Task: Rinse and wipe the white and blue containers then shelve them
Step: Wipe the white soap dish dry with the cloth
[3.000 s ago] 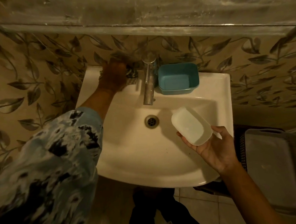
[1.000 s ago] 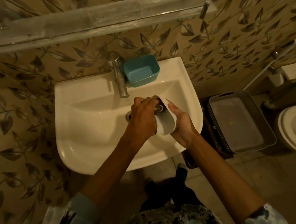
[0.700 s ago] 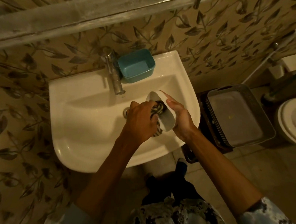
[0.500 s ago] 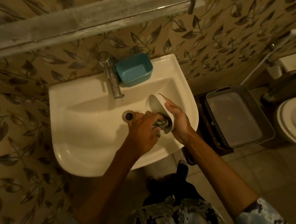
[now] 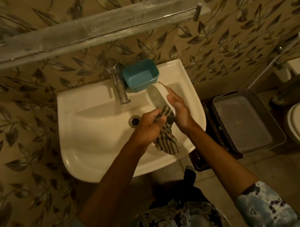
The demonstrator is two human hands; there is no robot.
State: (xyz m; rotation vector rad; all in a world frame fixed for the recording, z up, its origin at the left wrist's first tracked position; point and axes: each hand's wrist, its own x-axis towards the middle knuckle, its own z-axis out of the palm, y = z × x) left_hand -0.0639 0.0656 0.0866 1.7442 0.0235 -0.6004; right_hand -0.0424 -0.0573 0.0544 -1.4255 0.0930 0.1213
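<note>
Over the sink (image 5: pixel 95 148), by its right rim, right grip (image 5: pixel 179 109) clasps tilted white tub (image 5: pixel 156 97); left grip (image 5: pixel 146 127) pinches striped cloth (image 5: pixel 166 142) at the tub's lower end.

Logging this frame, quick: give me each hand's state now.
Left hand: grips the cloth.
Right hand: holds the white container.
</note>
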